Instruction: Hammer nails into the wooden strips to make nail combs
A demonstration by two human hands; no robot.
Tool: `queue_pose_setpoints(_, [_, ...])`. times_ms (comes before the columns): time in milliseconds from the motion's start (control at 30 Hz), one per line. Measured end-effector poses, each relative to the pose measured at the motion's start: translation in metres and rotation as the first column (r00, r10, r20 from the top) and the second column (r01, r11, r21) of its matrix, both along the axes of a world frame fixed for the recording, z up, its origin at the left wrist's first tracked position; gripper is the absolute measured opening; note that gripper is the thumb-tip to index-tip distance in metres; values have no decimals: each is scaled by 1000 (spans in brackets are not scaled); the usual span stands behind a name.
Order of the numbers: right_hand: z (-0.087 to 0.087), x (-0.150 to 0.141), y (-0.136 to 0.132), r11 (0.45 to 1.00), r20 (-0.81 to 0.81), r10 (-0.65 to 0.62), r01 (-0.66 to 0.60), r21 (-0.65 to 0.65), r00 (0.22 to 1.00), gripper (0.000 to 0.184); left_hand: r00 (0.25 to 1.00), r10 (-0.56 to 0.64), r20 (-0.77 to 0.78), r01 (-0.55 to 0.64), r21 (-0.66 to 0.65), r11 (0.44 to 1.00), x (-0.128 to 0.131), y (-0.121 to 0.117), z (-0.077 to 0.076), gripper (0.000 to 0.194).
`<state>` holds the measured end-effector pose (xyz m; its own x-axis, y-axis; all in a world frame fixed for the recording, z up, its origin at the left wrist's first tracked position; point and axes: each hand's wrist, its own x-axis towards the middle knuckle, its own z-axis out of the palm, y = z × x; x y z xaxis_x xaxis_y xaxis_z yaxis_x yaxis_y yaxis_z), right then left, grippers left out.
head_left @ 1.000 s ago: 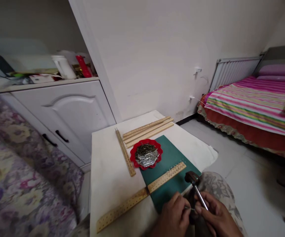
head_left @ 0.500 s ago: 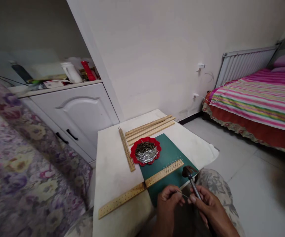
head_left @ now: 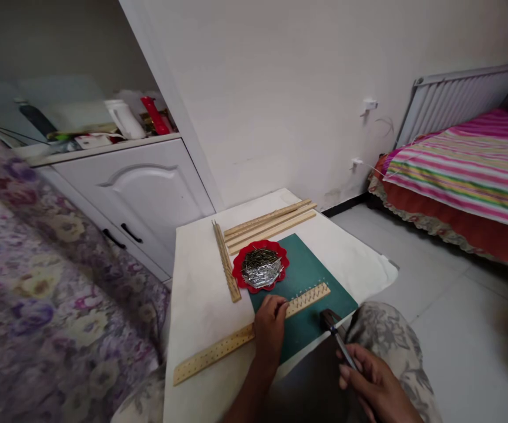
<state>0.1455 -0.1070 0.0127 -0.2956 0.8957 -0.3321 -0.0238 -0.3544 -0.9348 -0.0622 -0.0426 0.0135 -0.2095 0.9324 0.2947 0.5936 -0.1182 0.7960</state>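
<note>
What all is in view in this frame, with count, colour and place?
hammer: one, dark head, silvery shaft, right hand
front strips: two visible sections, pale wood, front and mat
other strips: several, pale wood, table's back and left
nails: many, dark and silvery, dish and strip
dish: one, red, mid-table
mat: one, green, on table
table: one, whitish, centre
cabinet: one, white, left
jug: one, white, cabinet top
bottle: one, dark, cabinet top
floral cloth: one, multicoloured, far left
bed: one, pink-striped cover, right
plugs: two, white, wall
left hand: one, fingers at strip
right hand: one, lower right
</note>
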Motion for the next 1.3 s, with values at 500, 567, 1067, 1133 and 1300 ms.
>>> queue_pose_setpoints(500, [12, -3, 1, 999, 0, 51, -51, 17, 999, 35, 1000, -22, -5, 21, -27, 999, -1, 3, -3, 16])
queue_pose_setpoints(567, [19, -4, 3, 997, 1, 75, -75, 31, 997, 34, 1000, -19, -8, 18, -27, 999, -1, 3, -4, 16])
queue_pose_setpoints(1067, [43, -52, 39, 975, -21, 174, -169, 146, 985, 24, 1000, 9, -17, -10, -62, 998, 0, 2, -4, 14])
queue_pose_setpoints(1133, [41, -55, 40, 973, -12, 178, -174, 152, 984, 24, 1000, 11, -20, -13, -66, 998, 0, 3, -5, 14])
queue_pose_setpoints(1300, [39, -58, 39, 965, 34, 188, -191, 178, 982, 25, 1000, 9, -1, -9, -48, 999, -1, 3, -8, 13])
